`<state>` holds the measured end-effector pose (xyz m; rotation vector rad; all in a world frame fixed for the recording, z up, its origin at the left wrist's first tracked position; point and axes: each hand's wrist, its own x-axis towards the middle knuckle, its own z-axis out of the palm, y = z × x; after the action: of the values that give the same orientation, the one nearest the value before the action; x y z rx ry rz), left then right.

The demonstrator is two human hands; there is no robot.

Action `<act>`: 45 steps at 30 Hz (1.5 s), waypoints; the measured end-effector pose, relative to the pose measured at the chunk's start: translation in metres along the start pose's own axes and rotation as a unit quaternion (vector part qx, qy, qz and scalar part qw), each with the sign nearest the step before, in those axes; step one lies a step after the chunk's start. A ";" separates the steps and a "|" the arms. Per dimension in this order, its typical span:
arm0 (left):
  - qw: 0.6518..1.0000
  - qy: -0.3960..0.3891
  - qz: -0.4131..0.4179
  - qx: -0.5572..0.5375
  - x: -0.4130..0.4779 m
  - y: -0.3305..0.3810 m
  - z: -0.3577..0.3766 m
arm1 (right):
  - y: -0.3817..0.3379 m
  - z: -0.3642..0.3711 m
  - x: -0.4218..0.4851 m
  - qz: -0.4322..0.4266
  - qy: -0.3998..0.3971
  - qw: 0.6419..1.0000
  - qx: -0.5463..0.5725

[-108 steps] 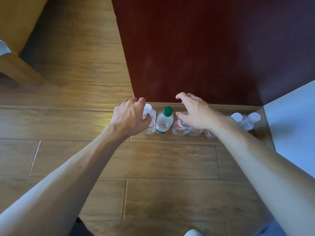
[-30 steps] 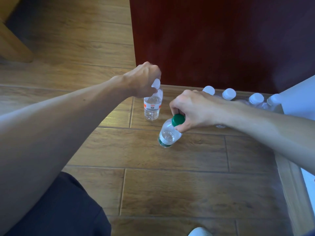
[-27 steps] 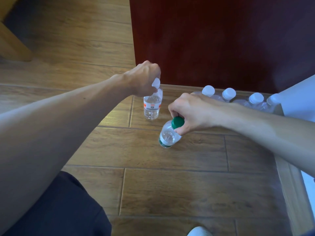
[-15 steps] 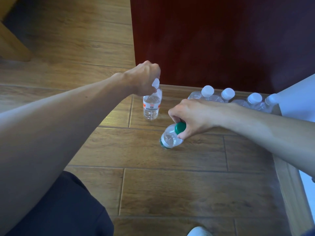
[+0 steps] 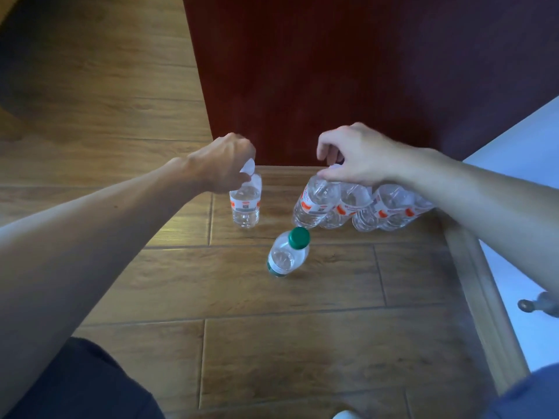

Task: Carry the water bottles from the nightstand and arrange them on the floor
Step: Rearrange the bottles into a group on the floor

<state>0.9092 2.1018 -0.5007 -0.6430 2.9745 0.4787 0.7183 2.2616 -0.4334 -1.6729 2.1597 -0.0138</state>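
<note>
Plank floor (image 5: 272,343) below red cabinet (image 5: 332,71); left hand (image 5: 223,164) tight round lone bottle (image 5: 245,204), right hand (image 5: 357,158) tight round row-end bottle (image 5: 316,201).

the wooden floor (image 5: 287,334) near the person lies open, as does the stretch left of the lone bottle (image 5: 245,207), gripped at its cap by the left hand (image 5: 225,164). a gap runs between that bottle and the row of bottles (image 5: 378,207), packed touching; the green-capped bottle (image 5: 287,255) stands just before it. the right hand (image 5: 357,158) covers and pinches the end bottle (image 5: 316,204). a dark red panel (image 5: 332,71) closes the far side, a wooden strip (image 5: 472,282) the right.
</note>
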 end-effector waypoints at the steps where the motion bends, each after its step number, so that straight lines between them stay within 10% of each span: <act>1: 1.000 0.002 -0.001 -0.001 -0.001 -0.001 -0.001 | 0.006 -0.001 0.001 0.006 0.017 1.000 -0.005; 45: 0.999 -0.031 -0.030 0.010 -0.002 0.006 -0.012 | 0.017 0.025 0.004 0.058 -0.022 0.996 -0.069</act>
<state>0.9091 2.1038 -0.4876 -0.7002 2.8889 0.4558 0.7099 2.2689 -0.4620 -1.6021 2.2652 0.2076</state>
